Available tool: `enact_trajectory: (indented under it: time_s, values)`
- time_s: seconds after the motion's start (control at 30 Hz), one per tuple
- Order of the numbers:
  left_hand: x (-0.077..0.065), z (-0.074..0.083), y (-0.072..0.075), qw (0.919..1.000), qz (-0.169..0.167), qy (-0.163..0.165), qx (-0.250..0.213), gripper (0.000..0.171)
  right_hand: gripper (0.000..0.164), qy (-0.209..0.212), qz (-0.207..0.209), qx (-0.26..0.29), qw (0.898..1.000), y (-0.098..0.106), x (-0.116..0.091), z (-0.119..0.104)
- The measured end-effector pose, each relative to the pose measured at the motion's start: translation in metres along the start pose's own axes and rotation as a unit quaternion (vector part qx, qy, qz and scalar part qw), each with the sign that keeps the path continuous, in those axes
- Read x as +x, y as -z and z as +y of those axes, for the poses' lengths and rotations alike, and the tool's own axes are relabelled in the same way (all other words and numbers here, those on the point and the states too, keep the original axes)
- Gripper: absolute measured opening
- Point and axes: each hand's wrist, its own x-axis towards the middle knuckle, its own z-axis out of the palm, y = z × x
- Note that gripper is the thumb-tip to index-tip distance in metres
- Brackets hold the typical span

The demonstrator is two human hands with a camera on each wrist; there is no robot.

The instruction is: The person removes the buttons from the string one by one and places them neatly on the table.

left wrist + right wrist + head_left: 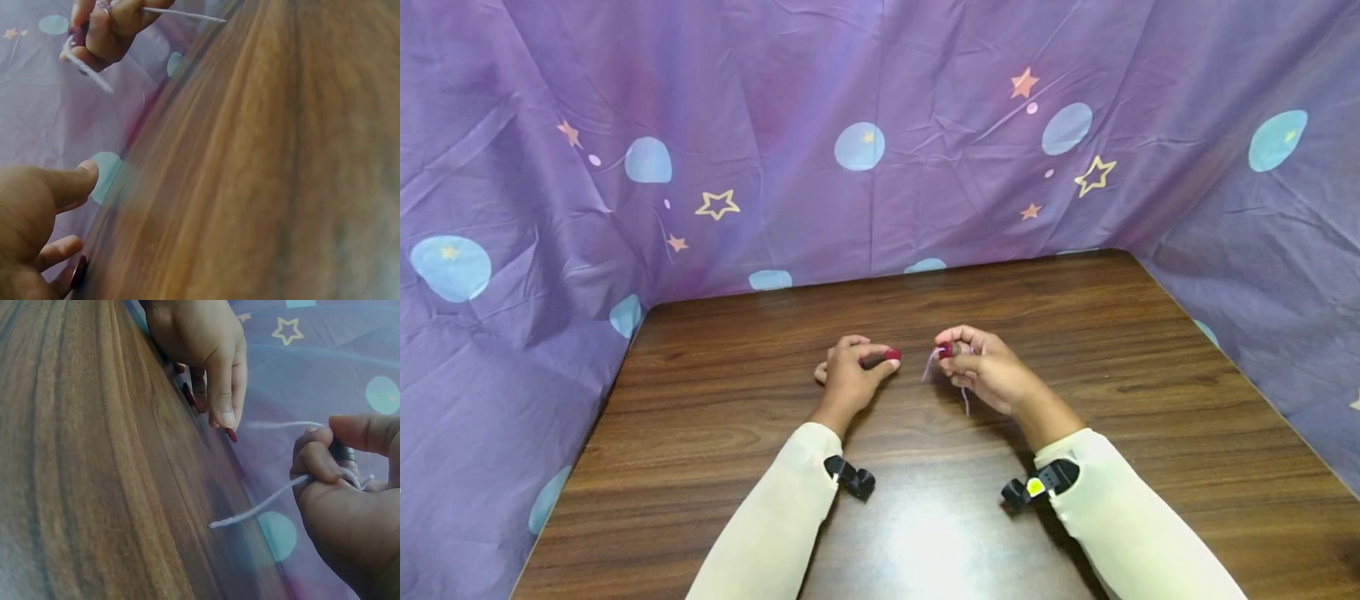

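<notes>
Yarn (240, 518), pale lilac, runs through the grip of the right hand (988, 375), whose thumb and fingers pinch a small dark cylinder (344, 453) together with it. Seen from the head, the cylinder's long axis lies roughly crosswise, its reddish end turned toward the left hand (848, 373); the right fingers cover much of it, so its full shape cannot be told. One length of yarn comes out at that reddish end and slants down on the side facing the left hand. Another hangs below the right palm, its tip pointing toward the person. From the right wrist a short curl of yarn also shows tucked against the palm.

Across a small gap, the left hand has thumb and index brought close together, the other fingers bent behind them. Dark red patches (892, 355) show at its fingertips; whether these are nails or something held cannot be told.

Beneath both hands spreads a wood-grain table (700, 392). Beyond them hangs a purple backdrop (790, 100) printed with stars and blue ovals. Just behind each hand, a black wrist camera (853, 478) is strapped over a pale sleeve (767, 517).
</notes>
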Motion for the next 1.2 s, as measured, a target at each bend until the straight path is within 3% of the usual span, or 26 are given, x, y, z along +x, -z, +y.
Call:
enact_trajectory:
  time_s: [0.37,0.63,0.93,1.2]
  values:
    - [0.001,0.004,-0.008,0.9991,0.010,0.009,0.039,0.026,0.017,0.001,-0.023,-0.023,0.999,-0.002,-0.001,-0.001]
    - [0.000,0.005,-0.010,0.9987,0.012,0.007,0.048,0.028,0.025,0.000,0.007,-0.022,1.000,-0.004,-0.002,-0.003]
    - [0.000,0.006,-0.011,0.9969,0.014,0.006,0.078,0.027,0.036,0.040,0.053,-0.017,0.998,-0.007,0.000,0.001]
    - [0.000,0.006,-0.011,0.9943,0.001,0.006,0.106,0.028,0.043,0.051,0.053,-0.020,0.997,-0.009,-0.002,0.000]
